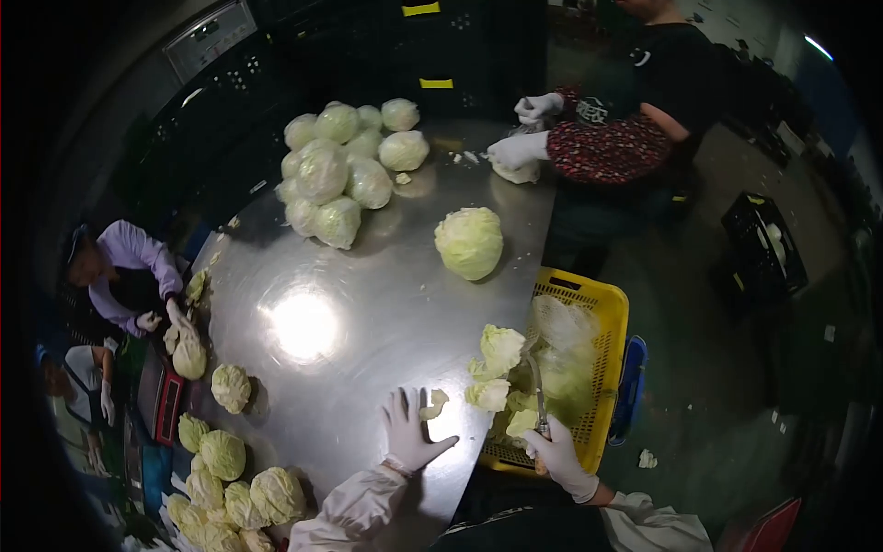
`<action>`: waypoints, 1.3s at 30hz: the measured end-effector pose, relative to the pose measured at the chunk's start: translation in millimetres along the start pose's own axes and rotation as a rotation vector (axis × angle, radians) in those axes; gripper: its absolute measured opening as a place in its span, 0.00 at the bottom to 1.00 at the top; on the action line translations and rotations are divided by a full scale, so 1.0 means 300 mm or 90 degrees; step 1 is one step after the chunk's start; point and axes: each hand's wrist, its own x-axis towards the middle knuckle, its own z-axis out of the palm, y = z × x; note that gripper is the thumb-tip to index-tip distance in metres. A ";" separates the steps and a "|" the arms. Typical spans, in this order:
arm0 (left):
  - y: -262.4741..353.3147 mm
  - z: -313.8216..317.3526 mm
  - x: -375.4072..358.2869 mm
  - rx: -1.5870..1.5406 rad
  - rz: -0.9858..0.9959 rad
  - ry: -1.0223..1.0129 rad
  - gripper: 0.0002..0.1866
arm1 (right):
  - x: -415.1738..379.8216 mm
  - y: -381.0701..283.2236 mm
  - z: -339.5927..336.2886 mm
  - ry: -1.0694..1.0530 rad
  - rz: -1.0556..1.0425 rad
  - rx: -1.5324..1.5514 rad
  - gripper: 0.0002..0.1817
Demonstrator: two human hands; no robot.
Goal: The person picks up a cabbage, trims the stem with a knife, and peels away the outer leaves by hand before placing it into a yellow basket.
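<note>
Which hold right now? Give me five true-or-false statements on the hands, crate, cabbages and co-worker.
1. The right hand holds a knife. True.
2. The left hand grips a cabbage. False: its fingers are spread and it holds nothing.
3. Plastic-wrapped cabbages are piled on the table. True.
4. The crate by the right hand is red. False: it is yellow.
5. The patterned-sleeved co-worker wears white gloves. True.

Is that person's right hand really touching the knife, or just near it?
Touching. The head view shows the gloved right hand closed around the near end of the knife, its blade showing beyond.
</note>
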 end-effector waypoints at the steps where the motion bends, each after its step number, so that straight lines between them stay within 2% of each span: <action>1: 0.043 0.052 0.073 -0.006 0.051 0.044 0.71 | -0.010 -0.009 -0.032 0.007 -0.006 0.009 0.07; 4: 0.247 0.112 0.300 -0.129 0.142 0.148 0.68 | -0.043 -0.086 -0.120 0.076 -0.002 -0.014 0.04; 5: 0.318 0.136 0.354 -0.130 0.152 0.147 0.68 | -0.051 -0.089 -0.162 0.097 -0.009 -0.013 0.04; 8: 0.488 0.145 0.466 -0.093 0.244 0.077 0.66 | -0.065 -0.099 -0.257 0.136 -0.002 0.013 0.04; 10: 0.574 0.087 0.505 -0.137 0.343 -0.047 0.62 | -0.079 -0.100 -0.319 0.141 -0.002 0.020 0.05; 11: 0.582 0.071 0.550 -0.175 0.340 0.026 0.59 | -0.082 -0.098 -0.347 0.141 0.000 0.021 0.07; 12: 0.584 0.026 0.611 -0.212 0.292 0.063 0.59 | -0.086 -0.091 -0.371 0.150 -0.005 0.032 0.07; 13: 0.578 -0.026 0.679 -0.252 0.243 0.097 0.59 | -0.097 -0.081 -0.390 0.159 0.000 0.035 0.13; 14: 0.565 -0.073 0.762 -0.228 0.183 0.170 0.59 | -0.106 -0.075 -0.403 0.169 0.005 0.039 0.19; 15: 0.549 -0.117 0.850 -0.205 0.123 0.244 0.59 | -0.110 -0.074 -0.413 0.179 0.002 0.046 0.19; 17: 0.499 -0.184 1.011 -0.105 0.016 0.326 0.62 | -0.121 -0.083 -0.426 0.151 0.067 0.015 0.26; 18: 0.473 -0.197 1.099 -0.121 -0.052 0.343 0.65 | -0.123 -0.091 -0.439 0.137 0.081 0.008 0.27; 19: 0.479 -0.238 1.146 -0.162 -0.128 0.326 0.66 | -0.122 -0.088 -0.451 0.135 0.075 -0.022 0.28; 20: 0.443 -0.238 1.206 -0.164 -0.120 0.324 0.66 | -0.126 -0.075 -0.460 0.133 0.072 -0.051 0.29; 22: 0.348 -0.192 1.324 -0.346 -0.174 0.246 0.67 | -0.126 -0.055 -0.480 0.148 0.053 -0.119 0.30; 23: 0.326 -0.188 1.340 -0.345 -0.174 0.243 0.67 | -0.126 -0.064 -0.471 0.175 -0.019 -0.139 0.30; 24: 0.305 -0.188 1.350 -0.401 -0.114 0.209 0.67 | -0.125 -0.070 -0.465 0.200 -0.092 -0.158 0.30; 25: 0.284 -0.181 1.352 -0.455 -0.055 0.174 0.66 | -0.117 -0.068 -0.466 0.198 -0.088 -0.155 0.30; 26: 0.264 -0.157 1.340 -0.452 -0.060 0.174 0.66 | -0.105 -0.061 -0.470 0.176 -0.051 -0.142 0.30; 28: 0.237 -0.121 1.295 -0.514 0.028 0.230 0.62 | -0.089 -0.054 -0.474 0.142 -0.025 -0.128 0.30; 29: 0.234 -0.100 1.243 -0.590 0.050 0.262 0.56 | -0.085 -0.058 -0.470 0.130 -0.007 -0.076 0.29; 30: 0.258 -0.110 1.163 -0.690 0.029 0.258 0.49 | -0.083 -0.059 -0.461 0.119 0.013 -0.023 0.29; 34: 0.241 -0.141 0.852 -1.184 -0.234 0.119 0.41 | -0.093 -0.047 -0.449 0.068 0.016 -0.044 0.22; 36: 0.109 -0.093 0.703 -1.295 -0.276 -0.022 0.44 | -0.096 -0.015 -0.436 0.081 -0.152 -0.253 0.16; 37: 0.081 -0.092 0.615 -1.297 -0.287 -0.011 0.44 | -0.095 -0.017 -0.421 0.073 -0.180 -0.281 0.14; 39: 0.083 -0.182 0.399 -1.000 -0.130 0.030 0.51 | -0.083 -0.029 -0.385 0.022 -0.155 -0.322 0.14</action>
